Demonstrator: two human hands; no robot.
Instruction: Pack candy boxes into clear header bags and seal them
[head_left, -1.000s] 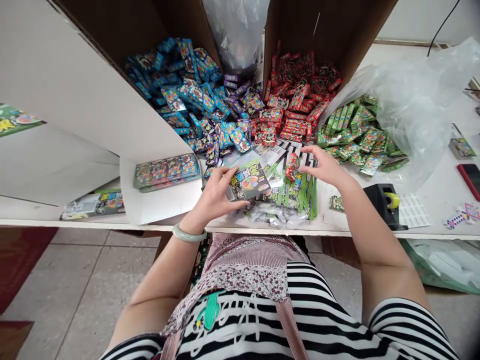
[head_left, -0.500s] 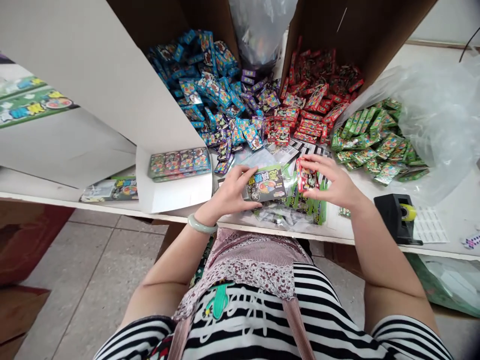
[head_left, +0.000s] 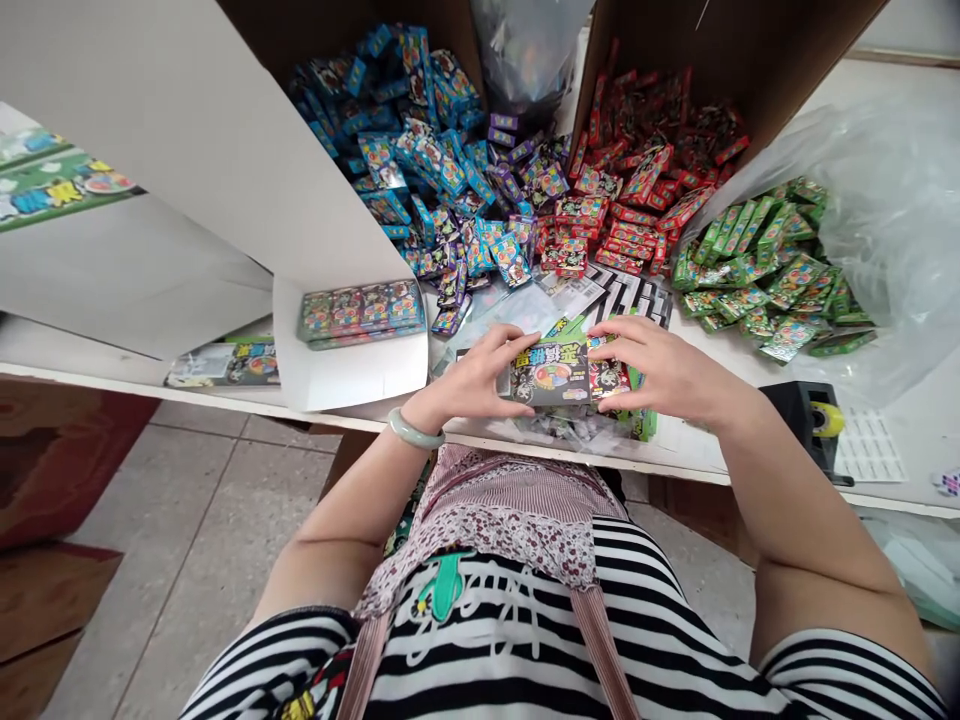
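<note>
My left hand [head_left: 484, 378] is closed on the left part of a black printed packet [head_left: 551, 376], thumb below and fingers above. With my right hand [head_left: 664, 372] I grip a small red candy box [head_left: 609, 377] between thumb and fingers. The box is up against the packet's right end; whether part of it is inside, I cannot make out. Beneath both hands lie more green-and-black printed packets [head_left: 643, 424] in clear plastic, largely covered by the hands.
Behind are piles of small blue boxes [head_left: 420, 165], purple boxes [head_left: 504, 137] and red boxes [head_left: 641, 240]. Green boxes [head_left: 795, 275] lie in a clear bag at right, near a black tape dispenser [head_left: 802, 425]. A white carton [head_left: 360, 375] holding rows of boxes stands left.
My right hand has brought the red box left, from a gap beside the packet to against its right end. The packet has shifted slightly right with my left hand.
</note>
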